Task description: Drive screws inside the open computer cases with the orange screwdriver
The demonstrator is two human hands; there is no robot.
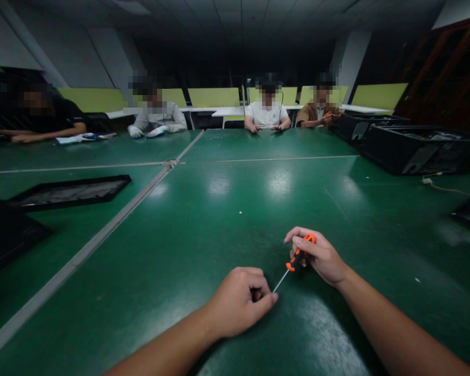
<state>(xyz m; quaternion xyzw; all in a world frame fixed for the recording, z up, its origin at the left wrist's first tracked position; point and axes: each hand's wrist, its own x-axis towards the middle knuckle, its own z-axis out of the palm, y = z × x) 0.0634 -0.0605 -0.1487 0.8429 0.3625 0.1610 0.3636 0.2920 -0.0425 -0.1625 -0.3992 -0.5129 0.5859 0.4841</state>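
Observation:
An orange and black screwdriver (296,257) is held above the green table (196,219), its shaft slanting down to the left. My right hand (319,253) is closed around its handle. The fingers of my left hand (245,300) are curled together, with thumb and index at the tip end of the shaft. Those fingers hide the tip, and whatever else they may hold cannot be made out.
Black computer cases (419,149) stand at the right, near a thin cable (446,189). A dark framed panel (74,192) lies at the left beside a black object (8,232). Several people sit along the far side.

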